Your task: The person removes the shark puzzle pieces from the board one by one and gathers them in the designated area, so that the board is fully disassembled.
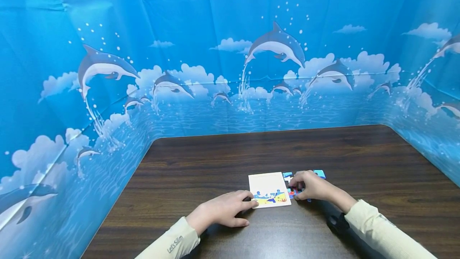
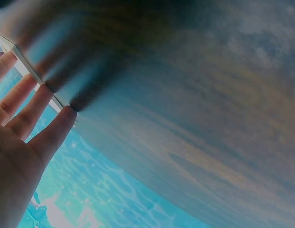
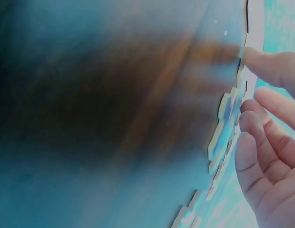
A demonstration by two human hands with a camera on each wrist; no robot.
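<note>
A square puzzle board (image 1: 267,183) lies flat on the table, its upper part plain white and its lower strip filled with a yellow and blue picture. My left hand (image 1: 230,208) rests at the board's lower left edge, fingers spread and loosely bent. In the left wrist view those fingertips (image 2: 66,114) meet the board's thin edge. Just right of the board, my right hand (image 1: 310,186) bends over loose jigsaw pieces, thumb and fingers around a red and blue puzzle piece (image 1: 292,192). The right wrist view shows the curled fingers (image 3: 252,126) close to the pieces' edges, partly hiding them.
More loose pieces lie beyond and beside the right hand, one blue piece (image 1: 319,174) at the far right. Several stacked or overlapping pieces (image 3: 226,114) show edge-on in the right wrist view. The dark wooden table (image 1: 201,159) is bordered by a blue dolphin curtain (image 1: 215,51).
</note>
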